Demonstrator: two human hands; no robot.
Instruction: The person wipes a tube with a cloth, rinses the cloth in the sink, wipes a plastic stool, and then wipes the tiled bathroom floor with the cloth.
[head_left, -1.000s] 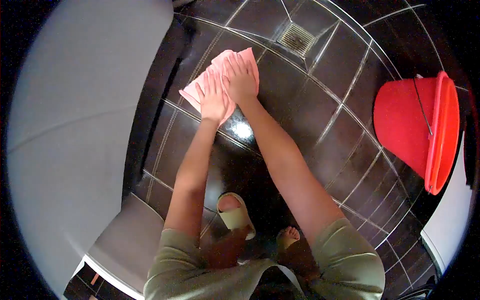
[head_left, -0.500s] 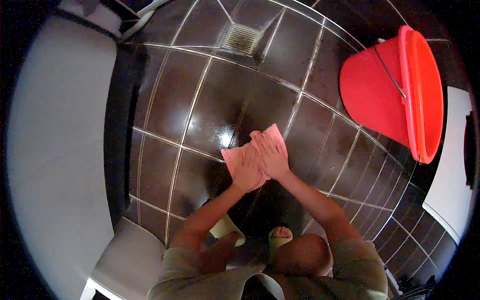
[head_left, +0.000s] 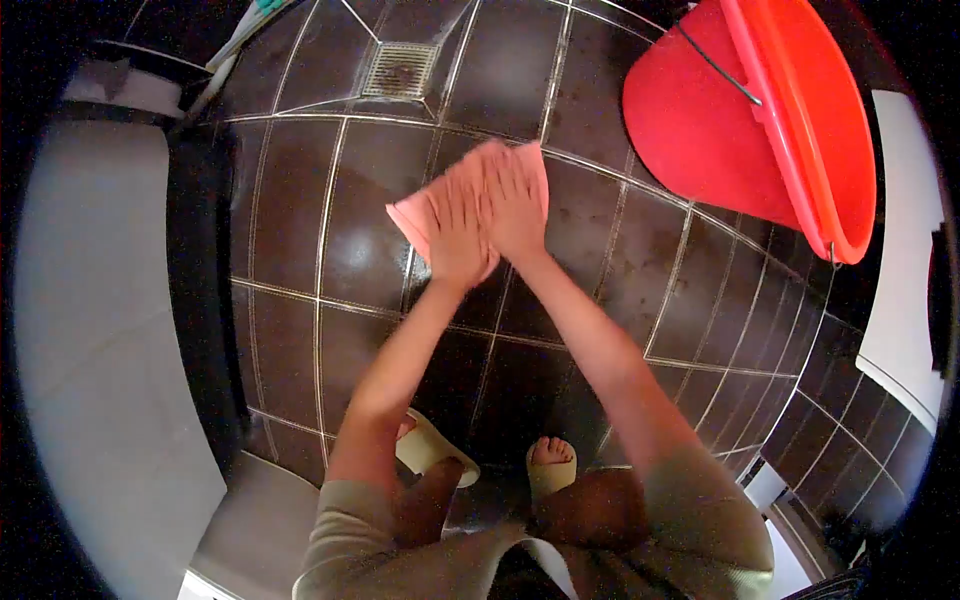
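A pink cloth (head_left: 409, 217) is spread on the dark tiled floor (head_left: 385, 180), below the drain. My left hand (head_left: 458, 238) lies flat on its left and middle part, fingers stretched forward. Beside it, my right hand (head_left: 514, 213) presses on the right part, also with fingers extended. The two hands almost touch, and neither is wrapped round the cloth. The fingertips are a little blurred by motion. Wet shine shows on the tile left of the cloth.
A red bucket (head_left: 700, 130) with a wire handle stands at the upper right. A square floor drain (head_left: 400, 70) is set in the tiles ahead. Grey panelling (head_left: 100, 300) runs along the left, a white panel (head_left: 900, 250) along the right. My slippered feet (head_left: 551, 465) are below.
Both hands have pushed the cloth forward across the floor, toward the drain, with the arms now further stretched. The view has shifted, so the drain and bucket appear further left and higher.
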